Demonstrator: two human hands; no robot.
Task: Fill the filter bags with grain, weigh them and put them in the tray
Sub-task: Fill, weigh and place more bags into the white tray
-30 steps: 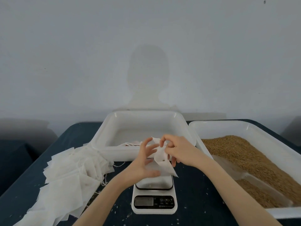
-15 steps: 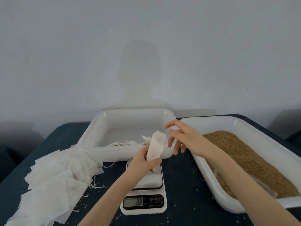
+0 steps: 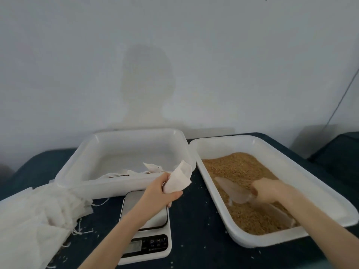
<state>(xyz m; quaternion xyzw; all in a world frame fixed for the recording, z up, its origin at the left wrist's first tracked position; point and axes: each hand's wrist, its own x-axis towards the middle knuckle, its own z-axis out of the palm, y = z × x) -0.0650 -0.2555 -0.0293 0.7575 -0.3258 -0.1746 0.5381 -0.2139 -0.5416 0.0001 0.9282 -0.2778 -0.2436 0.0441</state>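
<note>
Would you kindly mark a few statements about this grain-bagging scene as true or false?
1. The left hand holds a white paper filter bag. True.
2. The right hand rests on the white digital kitchen scale. False: it grips a translucent plastic scoop in the white plastic tray of brown grain.
3. A filled bag sits on the scale. False: its platform is bare.
4. A pile of empty white filter bags lies left of the scale. True.

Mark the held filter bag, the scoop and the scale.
filter bag (image 3: pixel 179 179), head view, middle of its cloth.
scoop (image 3: pixel 233 191), head view, translucent bowl.
scale (image 3: pixel 147 247), head view, its front panel.
</note>
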